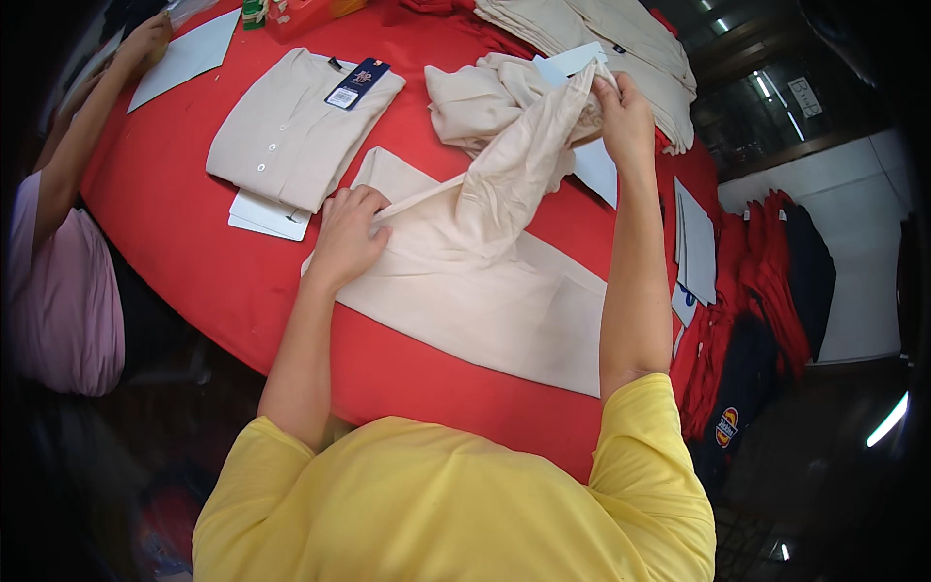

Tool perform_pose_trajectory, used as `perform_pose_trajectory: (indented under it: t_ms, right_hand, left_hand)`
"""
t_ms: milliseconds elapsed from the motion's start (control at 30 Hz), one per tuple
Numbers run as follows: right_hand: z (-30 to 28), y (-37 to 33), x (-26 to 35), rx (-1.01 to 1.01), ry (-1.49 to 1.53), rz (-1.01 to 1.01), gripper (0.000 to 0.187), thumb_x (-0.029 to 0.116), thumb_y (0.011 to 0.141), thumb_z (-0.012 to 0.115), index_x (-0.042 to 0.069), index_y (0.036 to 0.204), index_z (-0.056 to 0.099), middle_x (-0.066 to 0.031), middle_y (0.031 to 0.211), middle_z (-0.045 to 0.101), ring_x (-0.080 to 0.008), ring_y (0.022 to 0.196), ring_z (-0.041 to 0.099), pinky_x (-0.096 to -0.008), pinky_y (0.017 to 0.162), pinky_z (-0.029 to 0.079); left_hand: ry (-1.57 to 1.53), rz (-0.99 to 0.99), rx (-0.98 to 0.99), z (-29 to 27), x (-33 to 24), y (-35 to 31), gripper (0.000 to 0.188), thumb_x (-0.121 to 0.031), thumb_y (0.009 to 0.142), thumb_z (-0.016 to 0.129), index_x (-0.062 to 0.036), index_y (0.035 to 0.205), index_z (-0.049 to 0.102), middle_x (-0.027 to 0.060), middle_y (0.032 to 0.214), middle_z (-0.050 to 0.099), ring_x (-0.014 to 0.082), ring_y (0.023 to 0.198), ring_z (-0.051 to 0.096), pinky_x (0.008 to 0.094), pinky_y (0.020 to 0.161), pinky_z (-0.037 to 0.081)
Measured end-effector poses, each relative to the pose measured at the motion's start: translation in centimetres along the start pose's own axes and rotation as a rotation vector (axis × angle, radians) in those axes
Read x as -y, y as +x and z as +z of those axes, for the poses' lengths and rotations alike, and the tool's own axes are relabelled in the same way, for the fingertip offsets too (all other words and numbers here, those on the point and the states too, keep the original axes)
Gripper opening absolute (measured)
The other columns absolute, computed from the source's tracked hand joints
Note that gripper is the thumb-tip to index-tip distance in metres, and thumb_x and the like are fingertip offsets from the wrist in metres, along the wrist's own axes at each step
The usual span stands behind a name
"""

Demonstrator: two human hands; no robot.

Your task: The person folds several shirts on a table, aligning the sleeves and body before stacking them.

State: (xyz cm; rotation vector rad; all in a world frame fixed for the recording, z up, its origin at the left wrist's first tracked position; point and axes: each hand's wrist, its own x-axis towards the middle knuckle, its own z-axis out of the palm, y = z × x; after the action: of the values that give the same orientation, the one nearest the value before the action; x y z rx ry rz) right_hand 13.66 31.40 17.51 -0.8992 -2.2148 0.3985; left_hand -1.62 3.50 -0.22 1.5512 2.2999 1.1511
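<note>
A beige shirt (485,310) lies partly spread on the red-covered table in front of me, creased and bunched on its far side. My right hand (626,121) is closed on a gathered part of it, raised above the table at the right. With my left hand (351,238) I grip the shirt's left edge low against the table, and a taut fold runs between both hands. Left of it lies a neatly folded beige shirt (305,131) with buttons and a dark blue hang tag (358,83). White card (267,215) sticks out under its near edge.
Stacked beige garments (601,29) stand at the far right. White sheets (693,242) lie by the table's right edge, beside hanging red and navy garments (766,281). At the left, another person's arm (87,126) reaches over the table (155,242) near a white sheet (184,60).
</note>
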Motion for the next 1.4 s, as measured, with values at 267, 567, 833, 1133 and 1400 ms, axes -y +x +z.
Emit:
perform_pose_trajectory:
  t_ms: [267,567,833,1133,1400]
  right_hand:
    - [-9.0,-4.8,-0.1,0.92,0.572,-0.204,0.029,-0.007,0.071,0.047,-0.003,0.087,0.07,-0.0135,0.121,0.06,-0.025,0.114,0.053,-0.0362,0.1,0.037]
    - [-5.1,-17.8,-2.7,0.785,0.118,0.076,0.038,0.007,0.076,0.066,0.007,0.115,0.064,-0.0069,0.115,0.059,-0.0213,0.109,0.052,-0.0336,0.094,0.04]
    - [-2.5,-20.0,-0.9,0.792,-0.182,-0.155,0.031,0.005,0.072,0.07,0.007,0.102,0.062,-0.008,0.094,0.055,-0.026,0.101,0.05,-0.0396,0.095,0.036]
    - [-8.9,-17.7,3.3,0.396,0.25,-0.377,0.024,-0.003,0.069,0.067,0.005,0.091,0.064,-0.0065,0.095,0.062,-0.0298,0.098,0.055,-0.0471,0.1,0.037]
    - [-7.3,-22.3,-2.3,0.271,-0.072,-0.331,0.019,-0.009,0.067,0.056,0.006,0.078,0.06,-0.0066,0.099,0.064,-0.0298,0.095,0.053,-0.0411,0.087,0.042]
  left_hand:
    - [-0.002,-0.003,-0.044,0.2,1.1,-0.5,0.023,-0.01,0.078,0.068,-0.005,0.1,0.061,0.0069,0.1,0.059,0.0274,0.098,0.05,0.0397,0.09,0.036]
    - [0.005,-0.013,-0.024,0.2,0.8,-0.3,0.023,-0.01,0.078,0.067,-0.0052,0.1,0.061,0.0063,0.101,0.06,0.0272,0.099,0.05,0.0394,0.091,0.036]
    - [0.0,0.018,0.095,-0.7,0.3,-0.3,0.037,-0.009,0.073,0.062,-0.0056,0.109,0.062,0.0068,0.111,0.059,0.0259,0.107,0.047,0.0382,0.097,0.032]
    - [-0.073,0.002,0.062,-0.8,0.3,-0.4,0.038,0.003,0.073,0.057,-0.0138,0.107,0.065,0.002,0.1,0.061,0.0233,0.101,0.05,0.0358,0.094,0.032]
    - [-0.031,0.041,0.024,0.2,0.7,-0.2,0.02,0.004,0.076,0.053,-0.0094,0.084,0.065,0.0017,0.094,0.06,0.0233,0.098,0.05,0.0367,0.091,0.032]
